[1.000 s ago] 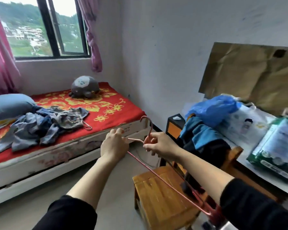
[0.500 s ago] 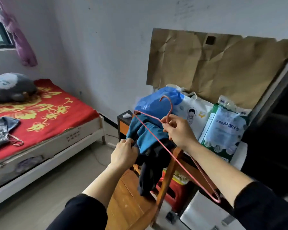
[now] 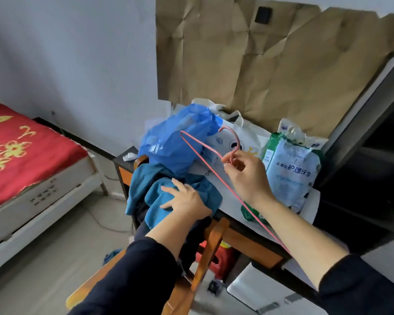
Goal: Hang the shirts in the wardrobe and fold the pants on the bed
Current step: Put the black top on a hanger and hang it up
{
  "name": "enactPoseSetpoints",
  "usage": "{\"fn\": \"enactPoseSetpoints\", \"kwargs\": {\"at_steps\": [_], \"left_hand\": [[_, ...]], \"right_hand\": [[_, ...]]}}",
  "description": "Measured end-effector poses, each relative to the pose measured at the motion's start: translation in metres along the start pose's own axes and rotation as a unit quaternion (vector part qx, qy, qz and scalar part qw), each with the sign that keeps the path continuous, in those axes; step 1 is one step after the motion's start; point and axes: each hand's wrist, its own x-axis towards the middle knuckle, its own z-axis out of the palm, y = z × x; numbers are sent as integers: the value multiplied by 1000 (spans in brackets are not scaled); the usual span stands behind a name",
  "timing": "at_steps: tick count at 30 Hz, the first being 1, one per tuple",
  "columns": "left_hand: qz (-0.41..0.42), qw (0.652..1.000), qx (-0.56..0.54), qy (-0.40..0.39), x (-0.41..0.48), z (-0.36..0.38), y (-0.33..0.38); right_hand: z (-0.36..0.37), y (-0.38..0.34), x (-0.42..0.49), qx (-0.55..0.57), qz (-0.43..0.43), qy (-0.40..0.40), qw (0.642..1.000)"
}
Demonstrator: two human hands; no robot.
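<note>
Reaching down, your left hand (image 3: 187,201) lies on the teal shirt (image 3: 155,194) with its fingers spread out flat. It presses on the cloth but does not grab it yet. The cloth looks like a shirt, though it is too bunched up to be sure. It hangs over the back of the wooden chair (image 3: 210,246), with some darker clothes under it.

Your right hand (image 3: 248,176) pinches the pink wire hanger (image 3: 237,140) just under its hook, between thumb and fingertips. The hook points up. The long side of the hanger runs down along your right arm, back toward you.

So the shirt is lower than the hanger and to its left. Your left hand is the one on it. The hanger's far tip sticks out over the blue plastic bag (image 3: 175,142) on the surface (image 3: 250,245), just past the shirt.

I think the next step is to lift the shirt and find its neck hole. Then bring the hanger's tip down and to the left to slide it in. The bed (image 3: 27,155) is well off to your left.
</note>
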Motion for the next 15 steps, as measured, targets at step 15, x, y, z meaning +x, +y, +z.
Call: {"fn": "enactPoseSetpoints", "kwargs": {"at_steps": [15], "left_hand": [[48, 945, -199, 254, 9, -16, -42]], "right_hand": [[-18, 12, 24, 64, -66, 65, 994]]}}
